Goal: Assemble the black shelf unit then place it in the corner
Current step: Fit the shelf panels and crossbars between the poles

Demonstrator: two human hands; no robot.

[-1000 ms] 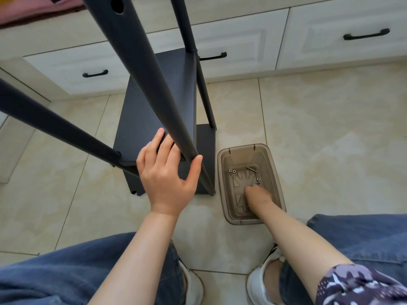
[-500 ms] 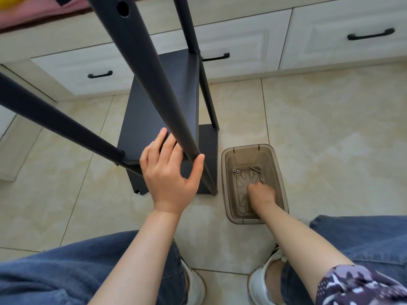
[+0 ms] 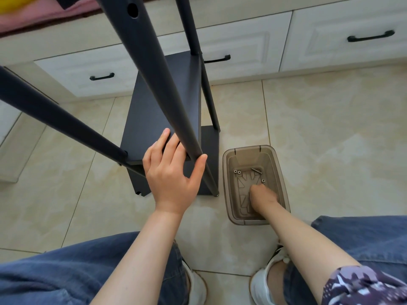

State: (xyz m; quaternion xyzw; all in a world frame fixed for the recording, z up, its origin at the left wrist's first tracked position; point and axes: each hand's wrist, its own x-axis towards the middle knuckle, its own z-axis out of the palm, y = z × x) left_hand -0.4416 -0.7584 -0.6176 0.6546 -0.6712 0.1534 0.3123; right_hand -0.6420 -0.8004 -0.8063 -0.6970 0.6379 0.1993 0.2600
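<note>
The black shelf unit point(image 3: 163, 111) stands on the tiled floor in front of me, with black poles point(image 3: 154, 69) rising toward the camera. My left hand point(image 3: 171, 172) grips the near edge of a black shelf board, thumb hooked around the front right pole. My right hand point(image 3: 263, 195) reaches down into a brown translucent plastic bin point(image 3: 229, 172) to the right of the shelf. Its fingers point down at the bin's floor near loose screws point(image 3: 256, 170) and small nuts point(image 3: 237, 172). I cannot see whether the fingers hold anything.
White drawers with black handles point(image 3: 370, 37) run along the back. A pink cloth point(image 3: 26, 18) lies on top at the upper left. My knees in blue jeans and white shoes point(image 3: 262, 285) fill the bottom. Beige tiles point(image 3: 330, 139) stretch to the right.
My right hand has drawn back slightly toward me inside the bin. The view has shifted a little; the left hand keeps its hold on the shelf.
</note>
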